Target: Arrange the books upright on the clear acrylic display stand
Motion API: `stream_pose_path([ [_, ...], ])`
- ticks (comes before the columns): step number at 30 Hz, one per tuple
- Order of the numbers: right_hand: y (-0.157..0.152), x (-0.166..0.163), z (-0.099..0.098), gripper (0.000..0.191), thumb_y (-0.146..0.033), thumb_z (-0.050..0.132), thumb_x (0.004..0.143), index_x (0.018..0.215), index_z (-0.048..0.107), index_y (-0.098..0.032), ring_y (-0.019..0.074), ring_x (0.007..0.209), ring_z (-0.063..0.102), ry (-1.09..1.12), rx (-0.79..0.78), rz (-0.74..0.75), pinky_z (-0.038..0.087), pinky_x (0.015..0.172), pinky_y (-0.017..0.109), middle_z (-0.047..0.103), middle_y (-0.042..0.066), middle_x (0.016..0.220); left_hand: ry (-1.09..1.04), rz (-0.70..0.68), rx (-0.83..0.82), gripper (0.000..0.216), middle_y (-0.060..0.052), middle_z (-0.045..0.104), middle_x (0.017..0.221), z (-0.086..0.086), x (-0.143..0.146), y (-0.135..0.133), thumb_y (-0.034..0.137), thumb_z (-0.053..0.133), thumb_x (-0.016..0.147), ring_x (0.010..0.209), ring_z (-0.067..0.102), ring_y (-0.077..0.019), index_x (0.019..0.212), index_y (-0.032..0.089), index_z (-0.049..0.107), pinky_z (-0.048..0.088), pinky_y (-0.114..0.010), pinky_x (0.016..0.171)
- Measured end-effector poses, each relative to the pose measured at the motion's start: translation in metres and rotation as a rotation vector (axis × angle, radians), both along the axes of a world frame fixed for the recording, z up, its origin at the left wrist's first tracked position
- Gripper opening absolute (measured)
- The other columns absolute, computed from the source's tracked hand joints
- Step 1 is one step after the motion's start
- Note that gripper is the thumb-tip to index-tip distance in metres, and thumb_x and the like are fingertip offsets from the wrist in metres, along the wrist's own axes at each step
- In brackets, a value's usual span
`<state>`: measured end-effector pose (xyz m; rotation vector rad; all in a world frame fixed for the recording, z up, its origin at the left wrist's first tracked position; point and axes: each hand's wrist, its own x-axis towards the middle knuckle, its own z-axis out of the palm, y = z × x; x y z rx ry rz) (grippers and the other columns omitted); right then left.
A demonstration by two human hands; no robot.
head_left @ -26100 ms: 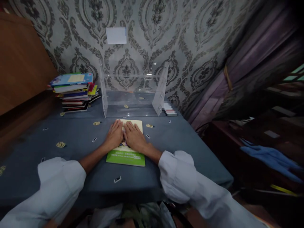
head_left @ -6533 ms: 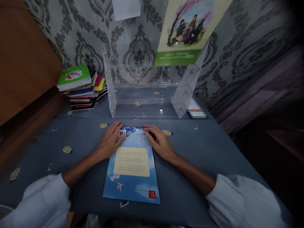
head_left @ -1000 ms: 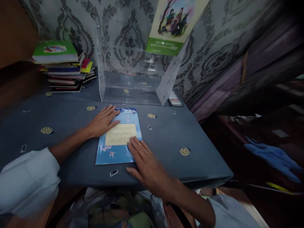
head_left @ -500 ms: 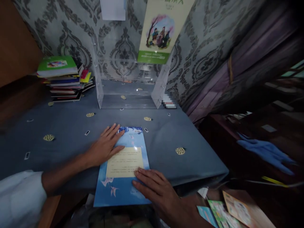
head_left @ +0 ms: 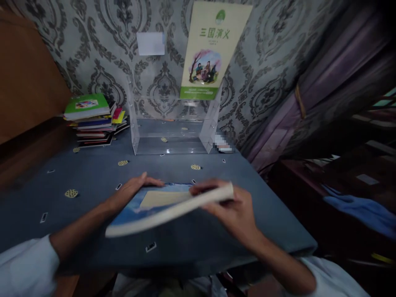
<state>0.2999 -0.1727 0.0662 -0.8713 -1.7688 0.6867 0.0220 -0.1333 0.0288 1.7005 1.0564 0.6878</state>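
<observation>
A thin paperback book (head_left: pixel 163 200), blue with a cream text panel, is raised at its near side, and its pale page edges face me. My right hand (head_left: pixel 235 206) grips the book's right end, fingers over the cover and thumb below. At the far left of the book lies my left hand (head_left: pixel 136 187), fingers stretched along the cover's far edge; part of them is hidden. Behind the book stands a clear acrylic rack (head_left: pixel 168 144). A cream and green book (head_left: pixel 213 53) leans upright at the rack's upper right.
A stack of books (head_left: pixel 93 123) with a green one on top stands at the table's back left. The table (head_left: pixel 247 222) has a grey-blue cloth with pineapple prints. A purple curtain (head_left: pixel 278 119) hangs at right, near a blue cloth (head_left: pixel 359 210). A white card (head_left: pixel 151 43) is on the wall.
My right hand has moved from lying on the cover to gripping the book's right end. The book's near side has risen off the table. My view has tilted up slightly.
</observation>
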Motion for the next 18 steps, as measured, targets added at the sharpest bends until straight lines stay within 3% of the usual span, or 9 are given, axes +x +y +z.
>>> stream_pose_path([
  [3, 0.038, -0.007, -0.022, 0.033, -0.056, 0.073, 0.084, 0.085, 0.076, -0.023, 0.0227, 0.080, 0.072, 0.119, -0.103, -0.061, 0.060, 0.076, 0.037, 0.077, 0.002, 0.083, -0.162, 0.123, -0.020, 0.081, -0.009, 0.076, 0.116, -0.009, 0.006, 0.010, 0.075, 0.009, 0.097, 0.111, 0.070, -0.0279, 0.123, 0.027, 0.069, 0.056, -0.049, 0.098],
  [7, 0.072, -0.012, -0.055, 0.039, -0.056, 0.069, 0.086, 0.100, 0.074, -0.020, 0.0236, 0.091, 0.072, 0.178, -0.230, 0.010, 0.057, 0.088, 0.040, 0.078, 0.006, 0.100, -0.292, 0.214, 0.000, 0.089, -0.014, 0.069, 0.129, -0.019, 0.018, 0.019, 0.077, 0.001, 0.093, 0.122, 0.064, -0.0285, 0.142, 0.022, 0.051, 0.054, -0.049, 0.101],
  [11, 0.078, -0.009, -0.066, 0.044, -0.060, 0.063, 0.090, 0.100, 0.071, -0.017, 0.0229, 0.086, 0.070, 0.125, -0.321, -0.010, 0.058, 0.078, 0.035, 0.076, 0.007, 0.095, -0.381, 0.291, -0.050, 0.072, -0.013, 0.069, 0.128, -0.018, 0.023, 0.021, 0.074, 0.037, 0.094, 0.115, 0.067, -0.0293, 0.142, 0.021, 0.050, 0.056, -0.044, 0.095],
  [14, 0.075, -0.004, -0.065, 0.049, -0.064, 0.054, 0.093, 0.095, 0.069, -0.017, 0.0207, 0.074, 0.066, 0.064, -0.377, -0.040, 0.053, 0.062, 0.029, 0.072, 0.005, 0.081, -0.303, 0.299, -0.087, 0.062, -0.010, 0.073, 0.116, -0.013, 0.020, 0.016, 0.064, 0.056, 0.090, 0.095, 0.072, -0.0246, 0.135, 0.022, 0.053, 0.059, -0.036, 0.080],
  [16, 0.071, 0.001, -0.064, 0.051, -0.066, 0.051, 0.092, 0.083, 0.067, -0.018, 0.0183, 0.063, 0.060, -0.069, -0.390, -0.071, 0.046, 0.054, 0.027, 0.064, 0.002, 0.067, -0.139, 0.250, -0.122, 0.057, -0.006, 0.075, 0.092, -0.009, 0.014, 0.013, 0.067, 0.056, 0.089, 0.073, 0.070, -0.0197, 0.121, 0.020, 0.058, 0.055, -0.029, 0.061],
  [18, 0.066, 0.006, -0.062, 0.052, -0.067, 0.052, 0.090, 0.069, 0.061, -0.020, 0.0159, 0.056, 0.052, -0.258, -0.375, -0.111, 0.038, 0.051, 0.026, 0.056, -0.001, 0.058, 0.065, 0.195, -0.129, 0.052, 0.001, 0.067, 0.067, -0.006, 0.007, 0.013, 0.071, 0.054, 0.087, 0.052, 0.061, -0.0150, 0.098, 0.020, 0.059, 0.045, -0.025, 0.047],
])
